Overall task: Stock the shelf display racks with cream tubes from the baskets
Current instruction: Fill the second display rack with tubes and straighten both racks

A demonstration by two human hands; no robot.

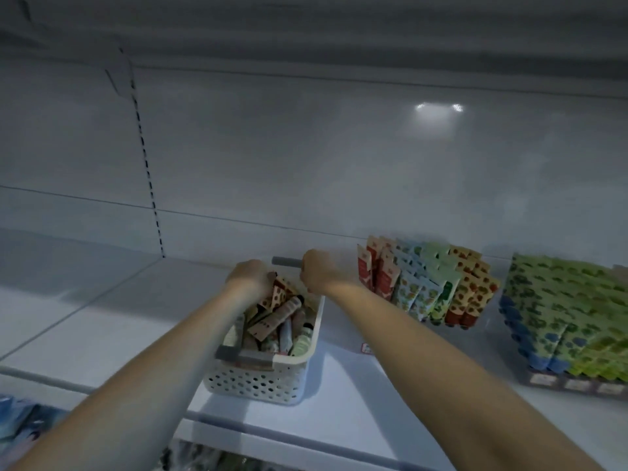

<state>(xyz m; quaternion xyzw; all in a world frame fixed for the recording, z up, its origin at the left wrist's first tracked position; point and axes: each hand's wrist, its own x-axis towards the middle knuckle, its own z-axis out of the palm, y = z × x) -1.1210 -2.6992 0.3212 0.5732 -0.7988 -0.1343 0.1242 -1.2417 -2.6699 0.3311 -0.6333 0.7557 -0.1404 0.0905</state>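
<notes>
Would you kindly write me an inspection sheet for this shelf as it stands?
Surface: white shelf, dimly lit.
Job's things: white perforated basket of jumbled cream tubes; mixed-tube display rack and green-and-blue tube rack to its right, both stocked.
Clutter: small label lying on the shelf.
Hands: left hand curled over the far tubes, grip hidden; right hand grips the basket's grey handle.
Cables: nothing seen.
Surroundings: white back panel, slotted upright; blurred goods on a lower shelf.
</notes>
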